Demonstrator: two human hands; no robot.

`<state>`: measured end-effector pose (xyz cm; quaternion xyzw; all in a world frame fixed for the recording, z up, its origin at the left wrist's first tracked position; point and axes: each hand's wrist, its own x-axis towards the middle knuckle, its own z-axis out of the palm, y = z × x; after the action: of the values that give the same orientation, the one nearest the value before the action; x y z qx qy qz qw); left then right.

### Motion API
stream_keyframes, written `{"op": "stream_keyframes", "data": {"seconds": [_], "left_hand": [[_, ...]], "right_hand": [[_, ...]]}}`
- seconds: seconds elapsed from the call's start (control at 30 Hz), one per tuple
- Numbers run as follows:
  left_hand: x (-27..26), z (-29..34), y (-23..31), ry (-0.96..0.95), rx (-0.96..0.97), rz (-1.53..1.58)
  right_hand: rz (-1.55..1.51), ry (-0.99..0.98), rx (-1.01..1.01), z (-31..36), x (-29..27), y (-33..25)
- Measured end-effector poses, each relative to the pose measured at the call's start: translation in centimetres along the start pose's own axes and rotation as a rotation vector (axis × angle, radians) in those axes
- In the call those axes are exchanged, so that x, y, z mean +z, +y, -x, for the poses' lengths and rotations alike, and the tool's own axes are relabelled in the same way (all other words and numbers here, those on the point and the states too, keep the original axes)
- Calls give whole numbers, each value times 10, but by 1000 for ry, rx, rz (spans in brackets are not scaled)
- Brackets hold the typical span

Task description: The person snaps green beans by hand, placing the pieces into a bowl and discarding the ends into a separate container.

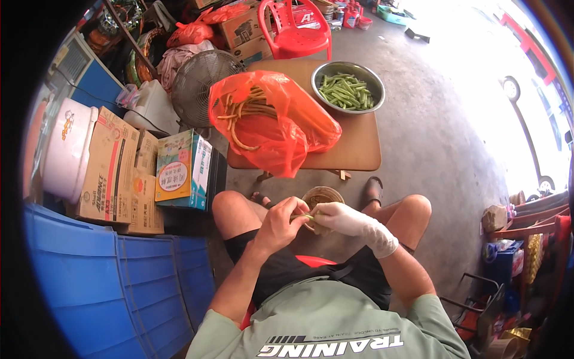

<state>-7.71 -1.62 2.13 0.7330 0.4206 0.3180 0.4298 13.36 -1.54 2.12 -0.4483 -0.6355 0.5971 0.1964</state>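
Observation:
Between my hands is a green bean (307, 216), pinched at both sides, its ends mostly hidden by fingers. My bare left hand (279, 222) closes on it with thumb and fingertips. Wearing a whitish glove, my right hand (339, 220) grips the bean from the other side. Just beyond and below them stands a round bucket (323, 192) with brownish scraps inside. On the small brown table (365, 143) a metal bowl (381, 90) holds many cut green bean pieces (347, 91). Left of it, an open red plastic bag (287, 152) contains long beans (254, 103).
A fan (200, 78) stands left of the table, and a red plastic chair (297, 37) behind it. Cardboard boxes (107, 173), a stack of books (182, 170) and blue bins (78, 269) line my left. A folded cart (478, 299) is at lower right.

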Motion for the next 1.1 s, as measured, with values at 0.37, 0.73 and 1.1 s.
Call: {"op": "stream_keyframes", "data": {"seconds": [0.37,0.73,1.1], "left_hand": [[16,13,-38,-67,-106,-205],[-12,26,-44,-300,-558,481],[8,5,-36,-488,-504,318]], "right_hand": [[410,583,124,-19,21,63],[-335,691,78,-12,-43,87],[422,-22,-4,0,15,16]]}}
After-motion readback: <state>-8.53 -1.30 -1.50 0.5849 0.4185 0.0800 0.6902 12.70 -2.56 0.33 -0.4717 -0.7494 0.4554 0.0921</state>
